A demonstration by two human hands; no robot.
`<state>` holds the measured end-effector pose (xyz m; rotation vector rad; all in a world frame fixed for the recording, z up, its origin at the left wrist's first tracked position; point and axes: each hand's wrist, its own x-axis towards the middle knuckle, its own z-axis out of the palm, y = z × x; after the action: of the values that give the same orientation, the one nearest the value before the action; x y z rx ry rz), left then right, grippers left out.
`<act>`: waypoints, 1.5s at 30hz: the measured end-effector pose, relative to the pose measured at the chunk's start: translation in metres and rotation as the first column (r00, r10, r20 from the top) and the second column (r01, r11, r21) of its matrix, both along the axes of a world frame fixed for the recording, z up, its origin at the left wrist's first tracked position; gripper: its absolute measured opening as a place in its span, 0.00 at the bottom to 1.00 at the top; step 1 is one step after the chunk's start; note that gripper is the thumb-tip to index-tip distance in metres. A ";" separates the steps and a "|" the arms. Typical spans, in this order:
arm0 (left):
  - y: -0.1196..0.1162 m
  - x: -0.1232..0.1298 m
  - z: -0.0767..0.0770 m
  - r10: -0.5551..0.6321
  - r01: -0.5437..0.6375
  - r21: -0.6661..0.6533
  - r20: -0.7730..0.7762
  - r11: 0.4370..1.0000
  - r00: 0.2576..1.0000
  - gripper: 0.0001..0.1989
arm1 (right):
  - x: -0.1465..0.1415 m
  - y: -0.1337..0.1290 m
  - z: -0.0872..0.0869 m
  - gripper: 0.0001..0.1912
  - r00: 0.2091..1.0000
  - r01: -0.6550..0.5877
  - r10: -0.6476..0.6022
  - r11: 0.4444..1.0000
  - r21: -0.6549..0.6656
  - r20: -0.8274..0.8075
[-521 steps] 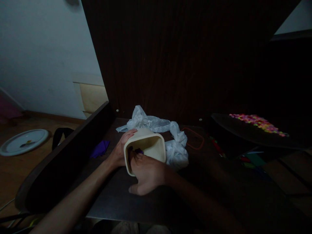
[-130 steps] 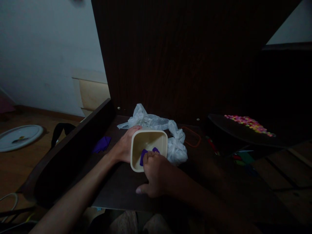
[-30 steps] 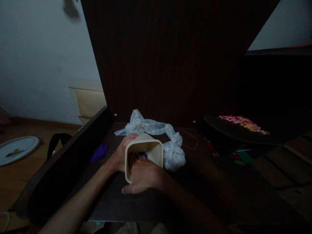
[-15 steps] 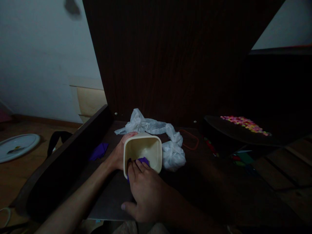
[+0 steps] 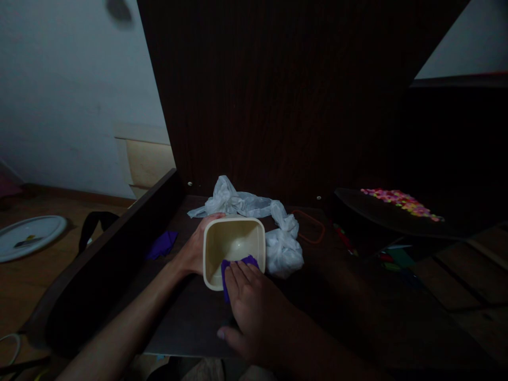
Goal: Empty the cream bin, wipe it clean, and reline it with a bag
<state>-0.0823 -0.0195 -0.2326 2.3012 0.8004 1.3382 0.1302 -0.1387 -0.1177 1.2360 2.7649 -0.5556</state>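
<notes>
White oval dish on the wooden floor, pink-and-yellow beads, perhaps flowers, on a dark ledge

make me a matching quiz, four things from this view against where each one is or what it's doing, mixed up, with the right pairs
1. left hand
2. right hand
3. white bag
4. white oval dish

A. on the wooden floor
B. pressing a purple cloth
C. steadying the cream container
D. crumpled behind and beside the container

1-C, 2-B, 3-D, 4-A
</notes>
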 end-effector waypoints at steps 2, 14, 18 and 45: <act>-0.001 0.001 0.003 -0.007 0.007 -0.001 -0.014 1.000 1.000 0.59 | 0.000 0.002 0.002 0.47 1.000 0.009 -0.009 1.000 0.007 0.027; -0.008 0.004 0.018 -0.033 0.049 0.152 -0.105 0.987 0.994 0.61 | -0.008 0.020 -0.005 0.57 0.989 -0.011 -0.004 0.995 0.098 0.148; -0.008 0.005 0.018 -0.034 0.049 0.174 -0.084 0.983 0.996 0.62 | -0.015 0.032 -0.005 0.58 0.978 -0.029 0.013 0.997 0.073 0.209; -0.012 0.013 0.023 -0.007 0.049 0.283 -0.146 0.958 0.989 0.65 | -0.024 0.064 -0.017 0.48 0.964 -0.175 0.177 0.984 -0.031 0.199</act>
<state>-0.0698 -0.0317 -0.2093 2.6480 0.6483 1.3652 0.1057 -0.0744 -0.1344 0.9705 2.6595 -0.4077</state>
